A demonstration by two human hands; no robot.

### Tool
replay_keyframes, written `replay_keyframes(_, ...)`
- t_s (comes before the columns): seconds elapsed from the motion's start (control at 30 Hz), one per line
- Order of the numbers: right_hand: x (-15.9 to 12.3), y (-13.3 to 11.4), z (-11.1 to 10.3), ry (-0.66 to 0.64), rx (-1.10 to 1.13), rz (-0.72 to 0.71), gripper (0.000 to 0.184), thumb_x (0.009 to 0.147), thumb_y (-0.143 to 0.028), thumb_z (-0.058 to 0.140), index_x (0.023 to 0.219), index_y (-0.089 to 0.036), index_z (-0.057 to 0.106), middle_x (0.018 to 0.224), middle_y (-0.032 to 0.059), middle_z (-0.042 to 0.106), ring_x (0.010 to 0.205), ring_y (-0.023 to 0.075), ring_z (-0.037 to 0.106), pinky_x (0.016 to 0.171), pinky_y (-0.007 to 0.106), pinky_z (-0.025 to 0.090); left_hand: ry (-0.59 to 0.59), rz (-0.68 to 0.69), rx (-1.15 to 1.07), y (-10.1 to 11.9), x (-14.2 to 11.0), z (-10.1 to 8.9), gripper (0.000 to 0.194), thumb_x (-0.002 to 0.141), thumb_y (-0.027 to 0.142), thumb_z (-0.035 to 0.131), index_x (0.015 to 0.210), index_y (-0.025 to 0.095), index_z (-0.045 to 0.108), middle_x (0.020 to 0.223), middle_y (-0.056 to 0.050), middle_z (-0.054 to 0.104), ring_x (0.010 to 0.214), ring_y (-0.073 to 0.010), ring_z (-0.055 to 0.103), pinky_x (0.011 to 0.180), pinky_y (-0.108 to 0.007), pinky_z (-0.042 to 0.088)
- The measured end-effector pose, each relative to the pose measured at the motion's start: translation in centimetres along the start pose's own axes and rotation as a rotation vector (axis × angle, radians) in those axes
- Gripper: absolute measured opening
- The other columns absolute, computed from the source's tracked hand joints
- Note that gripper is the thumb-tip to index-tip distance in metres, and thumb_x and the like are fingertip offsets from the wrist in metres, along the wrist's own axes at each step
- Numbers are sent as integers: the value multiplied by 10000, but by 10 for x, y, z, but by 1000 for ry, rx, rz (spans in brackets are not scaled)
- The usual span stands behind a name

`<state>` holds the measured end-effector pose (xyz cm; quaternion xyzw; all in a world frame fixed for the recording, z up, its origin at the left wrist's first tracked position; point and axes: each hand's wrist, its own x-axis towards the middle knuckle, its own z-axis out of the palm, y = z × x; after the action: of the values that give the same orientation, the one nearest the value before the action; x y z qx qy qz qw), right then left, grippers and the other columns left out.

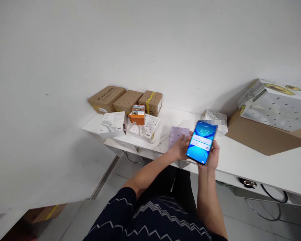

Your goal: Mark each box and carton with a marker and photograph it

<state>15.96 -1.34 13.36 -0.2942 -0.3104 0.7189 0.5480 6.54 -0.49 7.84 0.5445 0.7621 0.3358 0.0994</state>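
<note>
My right hand (215, 154) grips a smartphone (201, 143) from behind and along its right side. The phone's screen is lit, with a blue background, the time 3:12 and white notification panels. My left hand (182, 147) is beside the phone's left edge with its fingers stretched out; some fingertips reach the edge, and I cannot tell whether they touch it. Partly beneath that hand lies a flat lilac item with small dark dots (175, 134), on the white table (243, 157).
Brown cartons (129, 100) line the wall at the left. In front are a white box (112, 122), a dotted white box (144, 130) and an orange box (137, 115) on it. A small patterned box (217, 117) and a large avocado-print carton (273, 103) stand at the right.
</note>
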Motion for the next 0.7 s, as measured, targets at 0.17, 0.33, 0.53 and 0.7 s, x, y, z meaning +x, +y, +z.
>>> replay_keyframes(0.17,8,-34,-89,527,-822,-296,623,812,-540,437,1356,-237,458,1168,78,597,990,245,600,838,420,487,-149,529,273,-17,-14,-31,541,806,529,581,1288,284,572,1457,-133,418,1348,-459,275,1002,-753,201)
replay_keyframes(0.33,16,-36,-150,665,-1662,-119,690,837,-477,418,1422,-113,388,1181,227,550,1129,388,483,905,532,384,-217,410,431,-23,0,-35,595,827,620,496,1380,413,426,1497,-73,341,1340,-492,210,969,-759,220)
replay_keyframes(0.53,20,-18,-163,641,-2034,-53,617,888,-460,392,1424,-154,387,1289,260,452,1104,400,489,845,562,398,-304,361,465,-35,69,-34,592,835,620,468,1391,431,391,1526,-39,297,1367,-465,170,1015,-725,177)
replay_keyframes(0.7,27,-13,-174,647,-2088,-39,598,875,-426,424,1404,-147,422,1270,264,470,1082,390,489,851,551,388,-355,340,448,-46,122,-31,591,854,604,429,1406,397,383,1545,-59,268,1382,-477,140,1026,-733,95)
